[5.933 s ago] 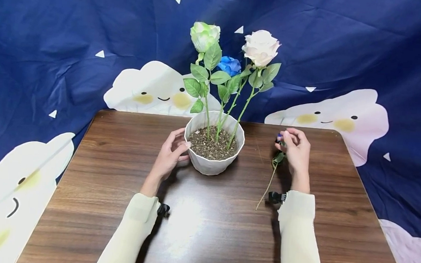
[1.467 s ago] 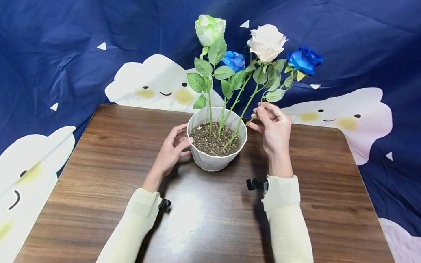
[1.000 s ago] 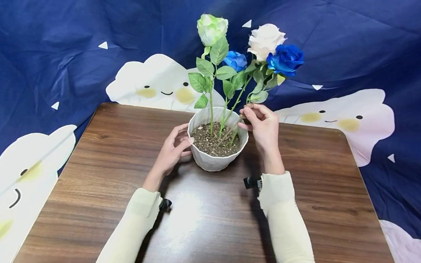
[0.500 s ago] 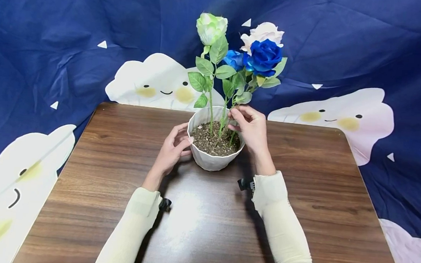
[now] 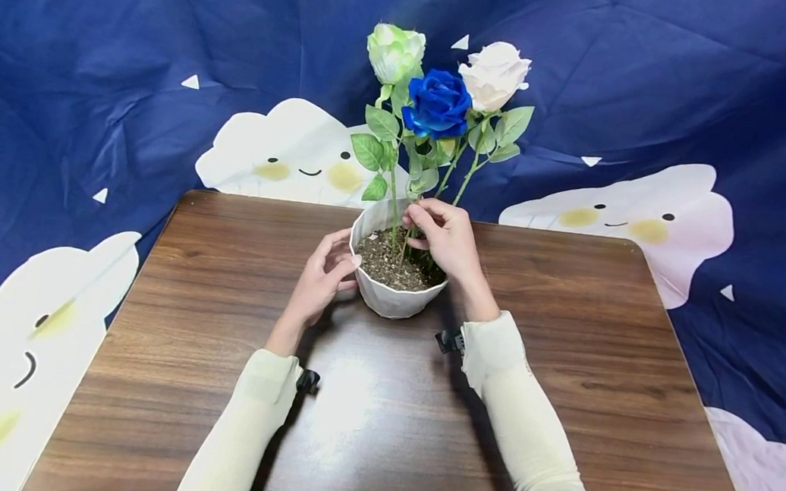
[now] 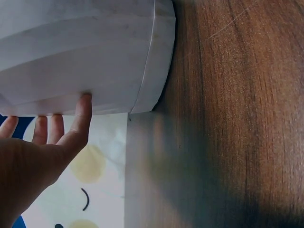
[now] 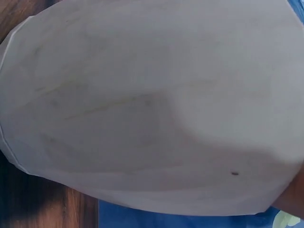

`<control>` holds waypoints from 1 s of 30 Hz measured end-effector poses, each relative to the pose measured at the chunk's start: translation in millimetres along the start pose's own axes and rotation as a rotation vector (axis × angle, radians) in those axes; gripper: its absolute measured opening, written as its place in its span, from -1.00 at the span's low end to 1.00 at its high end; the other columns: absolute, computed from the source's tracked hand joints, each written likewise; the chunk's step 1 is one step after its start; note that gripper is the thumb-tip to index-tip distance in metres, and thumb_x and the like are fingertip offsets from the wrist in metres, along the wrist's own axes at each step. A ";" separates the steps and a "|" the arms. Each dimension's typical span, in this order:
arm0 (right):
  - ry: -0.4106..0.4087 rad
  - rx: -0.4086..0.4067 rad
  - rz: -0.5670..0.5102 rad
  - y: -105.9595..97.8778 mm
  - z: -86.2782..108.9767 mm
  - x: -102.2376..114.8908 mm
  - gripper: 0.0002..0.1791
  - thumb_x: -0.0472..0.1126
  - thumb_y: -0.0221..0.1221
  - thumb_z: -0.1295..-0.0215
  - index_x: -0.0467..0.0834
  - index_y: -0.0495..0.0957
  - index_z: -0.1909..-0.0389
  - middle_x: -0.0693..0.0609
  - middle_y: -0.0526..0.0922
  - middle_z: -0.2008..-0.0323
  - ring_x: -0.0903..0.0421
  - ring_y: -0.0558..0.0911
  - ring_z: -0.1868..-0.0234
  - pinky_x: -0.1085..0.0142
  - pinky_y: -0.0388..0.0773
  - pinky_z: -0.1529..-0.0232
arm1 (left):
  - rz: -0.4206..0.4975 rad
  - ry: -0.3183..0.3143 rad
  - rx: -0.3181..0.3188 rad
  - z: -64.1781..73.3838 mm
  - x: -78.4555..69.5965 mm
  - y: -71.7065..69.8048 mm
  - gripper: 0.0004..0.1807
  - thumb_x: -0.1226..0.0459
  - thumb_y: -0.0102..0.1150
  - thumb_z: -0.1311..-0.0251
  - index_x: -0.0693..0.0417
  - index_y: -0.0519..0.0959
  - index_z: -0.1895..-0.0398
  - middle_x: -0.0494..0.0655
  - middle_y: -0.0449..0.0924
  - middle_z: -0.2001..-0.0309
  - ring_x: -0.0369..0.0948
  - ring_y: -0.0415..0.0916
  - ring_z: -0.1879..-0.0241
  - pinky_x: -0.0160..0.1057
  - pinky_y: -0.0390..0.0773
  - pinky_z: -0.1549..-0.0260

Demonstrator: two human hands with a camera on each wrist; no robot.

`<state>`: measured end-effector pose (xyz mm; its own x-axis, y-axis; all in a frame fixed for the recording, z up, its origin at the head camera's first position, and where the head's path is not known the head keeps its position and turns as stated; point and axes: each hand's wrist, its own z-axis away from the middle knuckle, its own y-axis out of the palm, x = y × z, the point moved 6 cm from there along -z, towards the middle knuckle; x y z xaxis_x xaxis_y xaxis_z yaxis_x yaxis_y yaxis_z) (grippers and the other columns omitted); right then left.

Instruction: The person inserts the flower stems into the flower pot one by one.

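Observation:
In the head view my right hand (image 5: 444, 238) pinches the stem of a deep blue rose (image 5: 438, 104) over the white pot (image 5: 396, 300). The lower stem reaches down to the soil (image 5: 392, 264); whether its end is in the soil I cannot tell. A green-white rose (image 5: 395, 54) stands at left in the pot, a pale pink rose (image 5: 494, 76) at right. Another blue rose is hidden behind the held one. My left hand (image 5: 319, 274) rests against the pot's left side, thumb at the rim. Fingers (image 6: 81, 116) touch its wall in the left wrist view. The right wrist view shows mostly pot wall (image 7: 142, 95).
The pot stands near the back of a brown wooden table (image 5: 175, 321). Behind hangs a dark blue cloth (image 5: 140, 45) with smiling white clouds. Small black cameras (image 5: 308, 382) are worn at both wrists.
My right hand picked the deep blue rose up from the table at right and brought it left over the pot, past the pale pink rose. My left hand has stayed at the pot.

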<state>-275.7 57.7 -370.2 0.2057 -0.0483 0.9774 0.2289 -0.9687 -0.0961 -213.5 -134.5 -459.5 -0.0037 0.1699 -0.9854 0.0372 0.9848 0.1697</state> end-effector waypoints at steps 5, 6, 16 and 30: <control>0.001 0.025 0.071 0.9 -0.9 -2.6 -0.73 -0.27 0.14 -0.51 -0.45 0.61 0.27 -0.06 0.61 0.41 0.07 0.66 0.30 0.16 0.77 0.34 | 0.005 -0.005 0.005 0.2 0.2 1.0 -0.40 0.36 0.15 -0.36 0.08 0.30 -0.45 0.25 0.38 -0.26 0.04 0.45 -0.13 0.30 0.60 -0.01; 0.002 0.032 0.085 1.2 -1.3 -3.5 -0.74 -0.27 0.14 -0.51 -0.44 0.61 0.27 -0.08 0.61 0.41 0.02 0.66 0.30 0.17 0.77 0.35 | 0.007 -0.006 0.004 0.0 0.4 1.1 -0.40 0.36 0.15 -0.36 0.08 0.30 -0.46 0.25 0.37 -0.26 0.03 0.45 -0.12 0.30 0.60 -0.02; 0.029 0.099 0.208 7.4 -4.9 -12.1 -0.75 -0.27 0.19 -0.47 -0.43 0.64 0.27 -0.16 0.61 0.36 -0.20 0.67 0.23 0.17 0.76 0.35 | 0.001 0.002 0.004 -1.1 2.0 -1.1 -0.39 0.35 0.15 -0.35 0.06 0.31 -0.46 0.23 0.38 -0.26 0.00 0.47 -0.10 0.21 0.65 0.02; 0.068 0.249 0.417 16.6 -3.6 -15.8 -0.73 -0.22 0.17 -0.49 -0.35 0.63 0.35 -0.18 0.62 0.33 -0.12 0.70 0.22 0.27 0.75 0.36 | 0.000 -0.004 0.006 0.1 3.0 -1.5 -0.39 0.37 0.14 -0.37 0.07 0.29 -0.47 0.26 0.37 -0.27 0.02 0.45 -0.10 0.27 0.61 0.00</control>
<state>-278.6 41.5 -386.6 0.2676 -0.4439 0.8552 0.3627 -0.7758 -0.5162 -213.5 -135.5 -462.7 0.0002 0.1701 -0.9854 0.0428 0.9845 0.1699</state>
